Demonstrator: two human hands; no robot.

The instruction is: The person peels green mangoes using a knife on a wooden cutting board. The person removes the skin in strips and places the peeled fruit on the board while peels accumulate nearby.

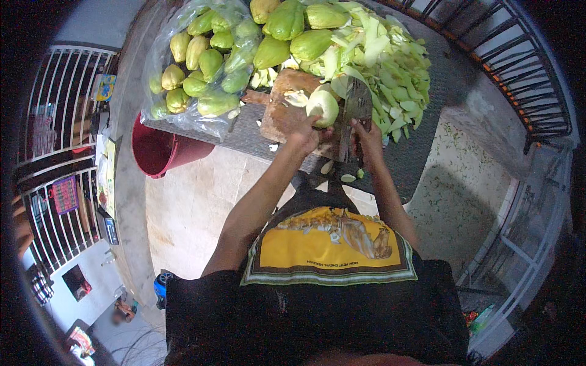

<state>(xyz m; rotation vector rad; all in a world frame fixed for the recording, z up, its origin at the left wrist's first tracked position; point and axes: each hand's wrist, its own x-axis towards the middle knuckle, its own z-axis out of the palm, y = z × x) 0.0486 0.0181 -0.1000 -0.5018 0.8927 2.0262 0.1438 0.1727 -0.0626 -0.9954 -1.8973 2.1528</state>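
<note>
My left hand (307,134) grips a pale, peeled chayote (322,108) over a worn wooden cutting board (274,120). In my right hand (367,137) is a cleaver-like knife (357,101) with a broad, dark blade. The blade stands just right of the chayote; whether the two touch, I cannot tell. A strip of peel or a slice (346,81) lies by the upper end of the blade. Some pale scraps (296,98) rest on the board left of the chayote. Whole green chayotes (286,20) sit beyond the board.
A clear plastic bag (151,98) with several chayotes lies at left on the dark woven table surface (419,151). Green peelings (389,73) are heaped at right. Below the table's left edge a red bucket (153,146) lies tilted. A metal railing (508,78) curves along the upper right.
</note>
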